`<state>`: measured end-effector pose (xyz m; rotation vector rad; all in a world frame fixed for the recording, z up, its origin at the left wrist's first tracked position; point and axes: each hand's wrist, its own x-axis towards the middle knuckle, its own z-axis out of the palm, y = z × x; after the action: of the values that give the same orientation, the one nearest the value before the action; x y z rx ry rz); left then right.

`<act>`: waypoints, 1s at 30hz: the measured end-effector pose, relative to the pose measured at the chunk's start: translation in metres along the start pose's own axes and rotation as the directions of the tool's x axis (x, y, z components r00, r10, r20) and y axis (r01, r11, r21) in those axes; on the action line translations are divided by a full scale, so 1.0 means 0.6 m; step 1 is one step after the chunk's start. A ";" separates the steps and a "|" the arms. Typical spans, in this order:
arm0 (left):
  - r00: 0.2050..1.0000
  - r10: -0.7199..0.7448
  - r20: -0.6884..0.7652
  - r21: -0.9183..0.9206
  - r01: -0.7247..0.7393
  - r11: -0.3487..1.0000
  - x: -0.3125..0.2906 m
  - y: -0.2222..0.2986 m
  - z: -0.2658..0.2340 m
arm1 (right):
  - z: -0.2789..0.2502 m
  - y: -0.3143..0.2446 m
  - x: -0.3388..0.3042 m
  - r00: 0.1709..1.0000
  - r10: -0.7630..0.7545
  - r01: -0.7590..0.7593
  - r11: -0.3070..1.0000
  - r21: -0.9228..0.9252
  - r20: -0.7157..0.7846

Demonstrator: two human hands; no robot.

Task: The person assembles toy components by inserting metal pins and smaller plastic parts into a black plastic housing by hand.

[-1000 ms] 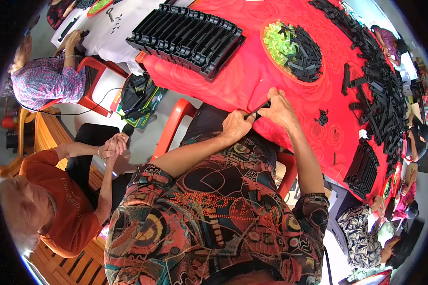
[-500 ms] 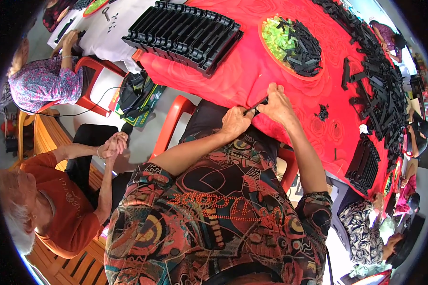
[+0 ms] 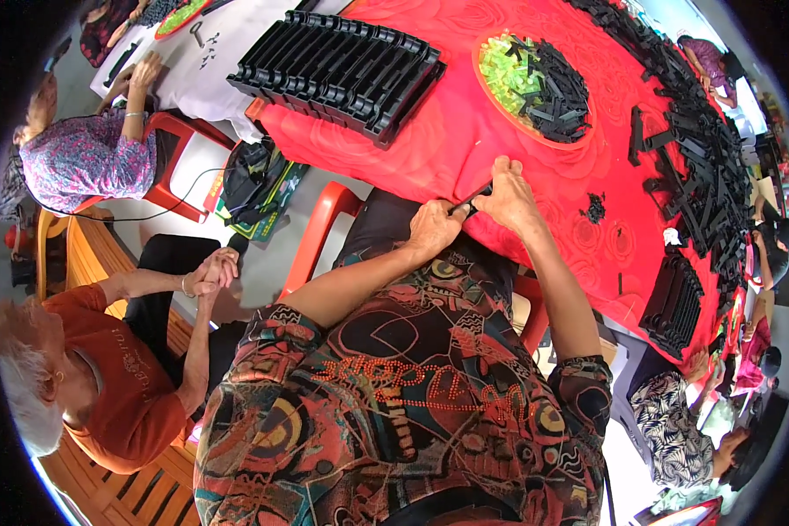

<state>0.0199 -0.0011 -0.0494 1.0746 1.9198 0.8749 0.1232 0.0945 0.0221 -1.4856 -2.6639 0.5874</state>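
Between my two hands, at the near edge of the red-covered table (image 3: 403, 158), is a slim black plastic piece (image 3: 473, 198). My left hand (image 3: 434, 227) is closed around its lower left end. Thumb and fingers of my right hand (image 3: 510, 198) pinch its upper right end. Much of the piece is hidden by my fingers. Beyond my right hand stands an orange-rimmed round tray (image 3: 479, 81) with yellow-green small parts (image 3: 510, 70) on its left and short black strips (image 3: 559, 96) on its right.
A block of ribbed black plastic racks (image 3: 337, 74) stands at the table's far left. Loose black pieces (image 3: 697, 175) heap along the right side, near another rack stack (image 3: 672, 302). A person in an orange shirt (image 3: 123, 386) sits at my left; a red chair (image 3: 317, 237) is close by.
My hands stay almost in place, both still on the black piece. The whole view has shifted slightly. At the far left, a seated person's hand has moved a little.
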 end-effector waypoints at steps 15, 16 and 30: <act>0.996 0.067 -0.060 0.024 -0.066 0.998 -0.010 0.004 -0.002 | -0.005 -0.010 -0.015 0.999 -0.033 0.032 0.998 -0.049 -0.027; 0.996 0.066 -0.058 0.025 -0.064 0.998 -0.009 0.007 -0.002 | -0.003 -0.006 -0.013 0.998 -0.035 0.033 0.999 -0.039 -0.043; 1.000 -0.028 -0.006 -0.012 0.028 1.000 -0.009 0.017 -0.009 | -0.002 0.002 -0.005 0.999 -0.033 0.033 0.999 0.038 0.014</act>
<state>0.0210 -0.0029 -0.0368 1.0375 1.9275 0.8736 0.1258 0.0929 0.0233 -1.4308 -2.6668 0.6442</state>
